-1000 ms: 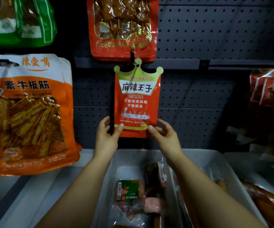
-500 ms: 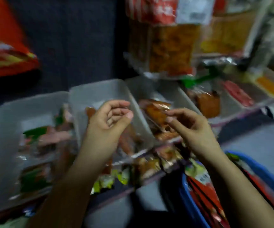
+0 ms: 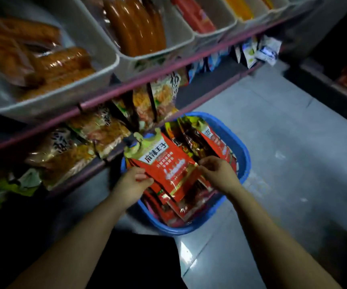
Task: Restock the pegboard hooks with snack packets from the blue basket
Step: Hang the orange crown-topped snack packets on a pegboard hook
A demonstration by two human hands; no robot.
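Note:
A blue basket [image 3: 244,155] stands on the grey floor, filled with several red snack packets. On top lies a red packet with a green crown-shaped header [image 3: 168,163], tilted with its header to the upper left. My left hand [image 3: 132,183] pinches its lower left edge between thumb and fingers. At the packet's right edge, my right hand [image 3: 218,173] grips it with curled fingers. The pegboard is out of view.
Grey bins [image 3: 110,65] of sausages line a shelf at the upper left, above a pink rail [image 3: 126,88]. Noodle and snack bags [image 3: 97,132] stand on the lower shelf beside the basket. Grey floor [image 3: 283,132] spreads to the right.
The view swung down from the pegboard, where both hands touched a hung red packet, to the floor basket. Both hands now hold a packet lying in the basket.

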